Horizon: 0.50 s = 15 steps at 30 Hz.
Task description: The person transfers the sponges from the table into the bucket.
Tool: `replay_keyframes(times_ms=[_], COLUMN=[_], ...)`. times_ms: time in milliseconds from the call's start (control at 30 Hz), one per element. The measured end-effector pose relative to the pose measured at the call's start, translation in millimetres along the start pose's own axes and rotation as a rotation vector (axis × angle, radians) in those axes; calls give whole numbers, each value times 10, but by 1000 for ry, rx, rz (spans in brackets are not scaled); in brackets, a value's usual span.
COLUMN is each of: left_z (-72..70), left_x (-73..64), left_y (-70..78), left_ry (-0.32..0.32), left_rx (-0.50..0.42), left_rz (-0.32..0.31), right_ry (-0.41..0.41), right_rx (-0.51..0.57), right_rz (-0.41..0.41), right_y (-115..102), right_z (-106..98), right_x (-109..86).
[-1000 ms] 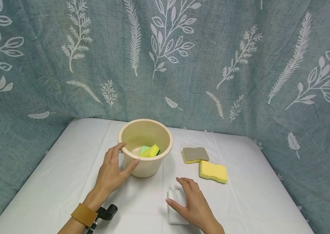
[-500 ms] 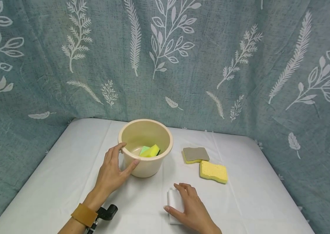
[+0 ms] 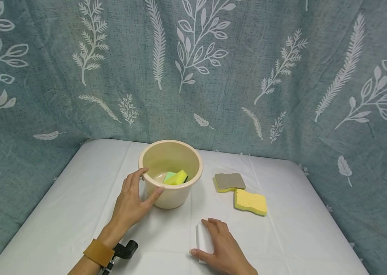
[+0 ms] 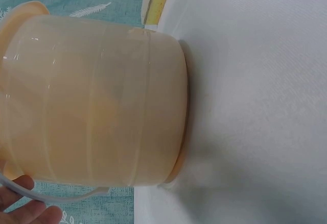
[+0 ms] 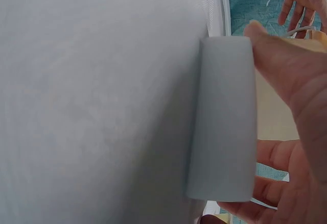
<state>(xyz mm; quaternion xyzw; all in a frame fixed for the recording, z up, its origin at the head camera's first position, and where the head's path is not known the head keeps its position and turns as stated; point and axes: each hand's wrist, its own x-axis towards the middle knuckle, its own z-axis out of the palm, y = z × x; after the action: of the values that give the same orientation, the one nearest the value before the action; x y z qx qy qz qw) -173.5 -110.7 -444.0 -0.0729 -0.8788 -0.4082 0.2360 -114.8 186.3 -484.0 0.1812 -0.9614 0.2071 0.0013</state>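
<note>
A cream plastic bucket [image 3: 176, 196] stands upright on the white-covered table; its handle [image 4: 71, 199] hangs at the side. My left hand [image 3: 129, 202] rests at its rim, index fingertip on the left edge and thumb on the front, the other fingers loose beside the handle. Inside the bucket lie a yellow sponge [image 3: 177, 178] and a light green piece [image 3: 169, 175]. Nearer me, a plain white block [image 5: 227, 122], possibly a sponge, lies on the table. Over it is my right hand [image 3: 224, 246], thumb past its left side, fingertips at its far end, the palm hiding much of it.
To the right of the bucket, a grey-topped yellow sponge [image 3: 229, 180] touches a yellow sponge with a green underside [image 3: 250, 202]. A black camera mount [image 3: 126, 250] sits on my left wrist. Patterned blue-green cloth [image 3: 214, 107] hangs behind and at both sides.
My right hand has come down and slightly left over the white block, covering more of it. My left hand, the bucket and the sponges have stayed in place.
</note>
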Motion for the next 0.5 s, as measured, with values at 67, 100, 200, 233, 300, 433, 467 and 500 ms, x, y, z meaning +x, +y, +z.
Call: replay_keyframes(times_ms=[67,100,200,233,300,433,467,500], left_z=[1,1,1,0,1,2,3,3], left_x=[-3,-5,-7,-8,-9,-13,-14,-15], left_y=[2,3,6,8,10,15,16,17], left_ry=[-2,-3,-4,-4,-3,-1,0,0], left_rx=[-1,-1,-2,-3,-2,-3,-3,-4], left_rz=[0,-1,-5,-6,-7,-6,-6,-7], right_ry=[-12,-17,-29,-33,-42,-57,-57,-57], right_rx=[0,0,-5,-4,-7,-8,-10,-12], right_rz=[-3,-7,-24,-31,-47,-70,-73,-74], right_y=[6,10,26,32,42,56,57,57], right_z=[5,8,16,16,16,9,7,7], right_x=[-5,-9,-23,-30,-42,-58,-60,-62])
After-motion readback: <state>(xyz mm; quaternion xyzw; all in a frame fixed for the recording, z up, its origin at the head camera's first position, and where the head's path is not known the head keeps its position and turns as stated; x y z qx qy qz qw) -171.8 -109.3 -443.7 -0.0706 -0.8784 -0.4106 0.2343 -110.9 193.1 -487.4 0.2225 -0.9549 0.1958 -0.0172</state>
